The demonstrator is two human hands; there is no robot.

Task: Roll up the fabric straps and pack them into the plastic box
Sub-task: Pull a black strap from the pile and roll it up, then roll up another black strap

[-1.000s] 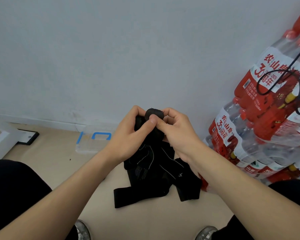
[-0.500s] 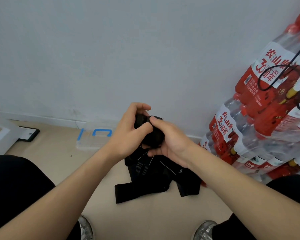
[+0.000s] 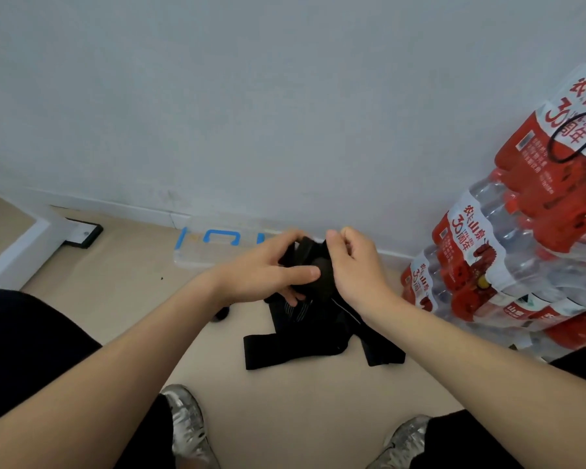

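So, hands close together: left hand (image 3: 268, 272) wraps black roll (image 3: 322, 272), thumb across; right hand (image 3: 352, 262) pinches its end on top. Roll held over loose straps (image 3: 305, 336) on floor (image 3: 115, 292), box (image 3: 214, 248) just behind. Risk: pinch slips, roll springs open; tail probably snags pile.

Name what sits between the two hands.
A partly rolled black strap, gripped by the left hand and right hand, in the head view.
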